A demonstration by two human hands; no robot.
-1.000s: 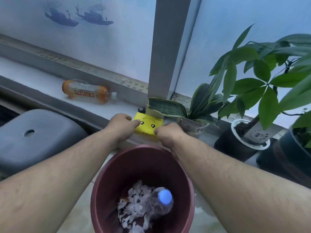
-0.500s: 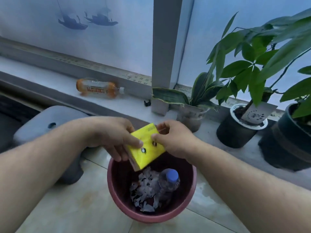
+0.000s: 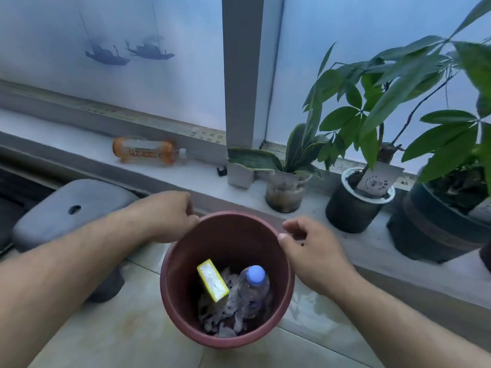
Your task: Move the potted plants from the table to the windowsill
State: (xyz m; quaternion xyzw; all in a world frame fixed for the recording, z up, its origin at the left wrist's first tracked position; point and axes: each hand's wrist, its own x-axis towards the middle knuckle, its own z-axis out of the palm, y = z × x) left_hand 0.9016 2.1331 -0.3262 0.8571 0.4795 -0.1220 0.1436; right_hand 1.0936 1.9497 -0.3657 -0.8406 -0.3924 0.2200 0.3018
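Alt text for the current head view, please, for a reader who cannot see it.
Two bare hands, left and right, hover empty over a red bin on the floor holding a yellow box, a clear bottle and paper scraps. Behind, potted plants and an orange bottle lying on its side sit on the windowsill.

A pale stone windowsill [image 3: 79,144] carries a lying orange plastic bottle [image 3: 144,152] and three potted plants [image 3: 285,192]; the beige tiled floor [image 3: 119,328] bears a maroon plastic bin [image 3: 285,301] and grey stool [image 3: 71,211]

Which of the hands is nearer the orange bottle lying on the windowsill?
Left. The left hand is at the bin's near-left rim, just below the orange bottle. The right hand is at the right rim, farther off.
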